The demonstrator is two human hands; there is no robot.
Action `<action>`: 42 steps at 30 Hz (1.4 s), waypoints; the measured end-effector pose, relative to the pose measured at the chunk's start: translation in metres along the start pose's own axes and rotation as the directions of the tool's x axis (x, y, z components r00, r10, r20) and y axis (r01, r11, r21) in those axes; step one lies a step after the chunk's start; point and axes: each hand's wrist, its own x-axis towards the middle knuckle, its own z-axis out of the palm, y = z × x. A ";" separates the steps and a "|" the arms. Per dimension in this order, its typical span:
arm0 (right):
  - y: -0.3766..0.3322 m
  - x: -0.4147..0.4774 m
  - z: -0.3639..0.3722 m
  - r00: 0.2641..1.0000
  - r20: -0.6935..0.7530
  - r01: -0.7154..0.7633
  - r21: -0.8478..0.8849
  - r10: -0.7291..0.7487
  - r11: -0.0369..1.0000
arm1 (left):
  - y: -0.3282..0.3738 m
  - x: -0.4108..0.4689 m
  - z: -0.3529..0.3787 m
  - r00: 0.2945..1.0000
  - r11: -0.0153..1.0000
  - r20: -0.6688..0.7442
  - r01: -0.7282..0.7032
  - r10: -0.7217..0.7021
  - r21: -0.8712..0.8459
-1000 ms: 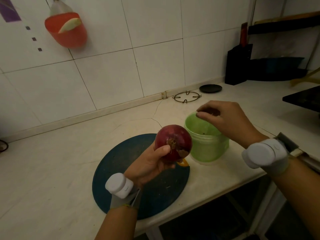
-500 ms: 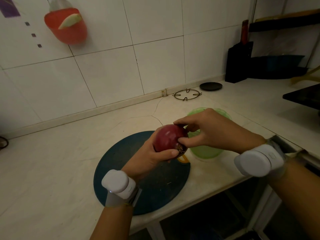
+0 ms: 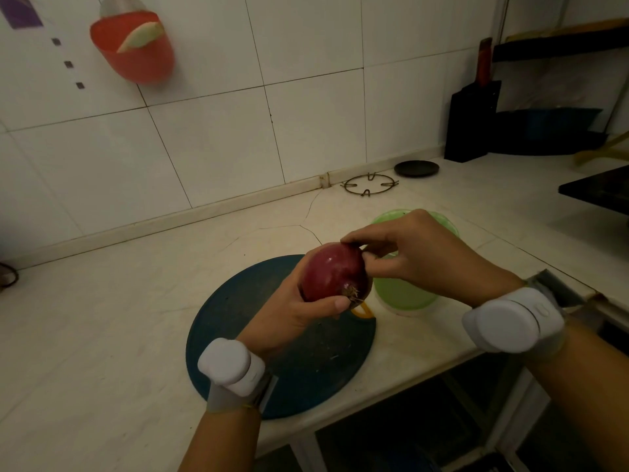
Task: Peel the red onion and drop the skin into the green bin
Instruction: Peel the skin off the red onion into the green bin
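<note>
My left hand holds the red onion from below, above the round dark blue cutting board, root end facing me. My right hand pinches the skin at the onion's upper right edge with thumb and fingers. The green bin stands just right of the board, mostly hidden behind my right hand; only its near wall and a strip of rim show.
A wire pot stand and a small black lid lie near the back wall. A black knife block stands at the back right. A red holder hangs on the tiled wall. The counter's front edge runs just below the board.
My right hand left the green bin, came back to the onion and now pinches skin at its top edge. My left hand has turned the onion slightly.
</note>
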 end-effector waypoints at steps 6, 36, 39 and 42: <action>-0.003 -0.006 0.012 0.999 -0.041 -0.021 0.232 0.031 0.973 | -0.001 -0.001 -0.003 1.000 0.997 -0.009 0.005 -0.006 -0.071; 0.000 -0.008 0.015 0.940 -0.231 0.222 -0.150 -0.252 0.963 | 0.001 0.000 -0.007 1.000 0.997 0.002 -0.002 0.002 0.082; 0.000 -0.008 0.016 0.930 -0.236 0.238 -0.192 -0.280 0.952 | 0.002 0.000 -0.005 1.000 0.996 0.017 0.002 -0.003 0.084; -0.001 -0.008 0.016 0.930 -0.273 0.207 -0.167 -0.247 0.964 | 0.001 0.000 -0.004 1.000 0.998 0.025 0.018 -0.019 0.055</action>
